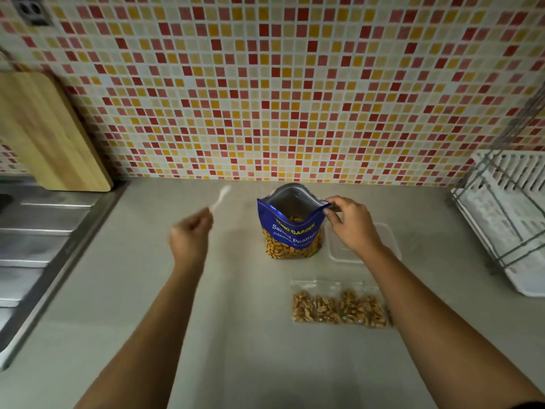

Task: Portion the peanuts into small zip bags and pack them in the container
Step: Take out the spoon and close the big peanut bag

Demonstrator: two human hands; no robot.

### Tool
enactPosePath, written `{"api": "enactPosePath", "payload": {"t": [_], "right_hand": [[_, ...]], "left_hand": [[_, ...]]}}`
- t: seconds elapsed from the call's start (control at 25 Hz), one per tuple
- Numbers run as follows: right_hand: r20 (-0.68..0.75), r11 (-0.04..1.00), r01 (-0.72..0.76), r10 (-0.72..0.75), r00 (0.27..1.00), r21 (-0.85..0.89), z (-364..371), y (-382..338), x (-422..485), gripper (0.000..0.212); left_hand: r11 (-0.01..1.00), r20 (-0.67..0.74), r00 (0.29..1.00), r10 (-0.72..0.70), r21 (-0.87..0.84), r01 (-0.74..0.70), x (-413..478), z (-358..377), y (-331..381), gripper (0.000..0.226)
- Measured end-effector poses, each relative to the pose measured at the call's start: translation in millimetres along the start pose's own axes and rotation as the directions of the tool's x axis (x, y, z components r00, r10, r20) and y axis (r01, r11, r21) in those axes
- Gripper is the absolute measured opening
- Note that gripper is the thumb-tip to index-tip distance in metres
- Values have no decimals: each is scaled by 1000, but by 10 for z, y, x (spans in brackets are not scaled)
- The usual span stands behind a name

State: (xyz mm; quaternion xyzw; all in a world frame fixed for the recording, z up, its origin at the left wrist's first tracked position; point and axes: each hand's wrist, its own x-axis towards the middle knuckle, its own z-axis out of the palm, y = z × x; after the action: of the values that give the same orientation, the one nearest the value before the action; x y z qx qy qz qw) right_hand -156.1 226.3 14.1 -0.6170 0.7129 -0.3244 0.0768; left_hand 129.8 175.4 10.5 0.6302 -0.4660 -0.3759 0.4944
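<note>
At peanut pouch (290, 231) rim (open): right hand (352, 225)

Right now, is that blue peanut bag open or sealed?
Open. The Salted Peanuts bag stands upright, its mouth spread wide showing the silver lining and peanuts inside; the right hand pinches its top corner.

The left forearm (153, 314) and the right forearm (436, 302) are bare from the wrist to the lower edge of the view. The left hand (188, 237) is blurred, while the right hand (351, 224) is sharp. A dark sleeve edge (532, 405) shows in the bottom right corner.
</note>
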Motion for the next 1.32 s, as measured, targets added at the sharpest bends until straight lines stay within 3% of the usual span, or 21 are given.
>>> {"api": "enactPosePath", "payload": {"t": [0.04, 0.12, 0.52, 0.68, 0.76, 0.84, 0.92, 1.0, 1.08, 1.2, 1.32], "right_hand": [[-3, 1000, 1, -1, 1000, 3, -3, 12, -9, 23], [4, 1000, 3, -3, 1000, 7, -8, 16, -20, 22], [4, 999, -16, 15, 1000, 36, -13, 8, -72, 22], [15, 999, -17, 17, 1000, 37, -16, 3, -72, 23], [31, 999, -18, 17, 999, 38, -27, 7, -68, 23], [59, 999, -16, 13, 998, 52, -52, 12, -43, 22], [89, 994, -41, 32, 995, 97, -71, 15, -22, 21], [130, 975, -98, 73, 989, 197, -85, 17, -9, 21], [165, 951, -132, 88, 982, 280, -98, 23, 11, 21], [156, 974, -114, 84, 984, 193, -163, 92, 85, 14], [189, 974, -166, 135, 973, 156, -204, 152, 178, 14]], "left_hand": [[978, -1, 999, 43, 203, -42, -94, 67, -218, 24], [908, 33, 990, 140, 394, -142, -287, 177, -560, 22], [733, 220, 973, 63, 651, -195, -483, 332, -1106, 27], [685, 236, 972, 17, 705, -183, -471, 338, -1094, 28], [763, 196, 977, 85, 618, -190, -446, 371, -901, 35], [895, 204, 959, 197, 362, -261, -328, 446, -529, 48], [959, 419, 888, 189, 118, -260, -156, 523, -71, 62], [933, 617, 764, 189, 129, -335, -3, 580, 210, 60], [836, 699, 682, 215, 229, -498, 154, 579, 348, 43], [614, 810, 527, 258, 283, -736, 398, 545, 472, 32], [483, 885, 421, 198, 286, -828, 566, 524, 540, 29]]}}
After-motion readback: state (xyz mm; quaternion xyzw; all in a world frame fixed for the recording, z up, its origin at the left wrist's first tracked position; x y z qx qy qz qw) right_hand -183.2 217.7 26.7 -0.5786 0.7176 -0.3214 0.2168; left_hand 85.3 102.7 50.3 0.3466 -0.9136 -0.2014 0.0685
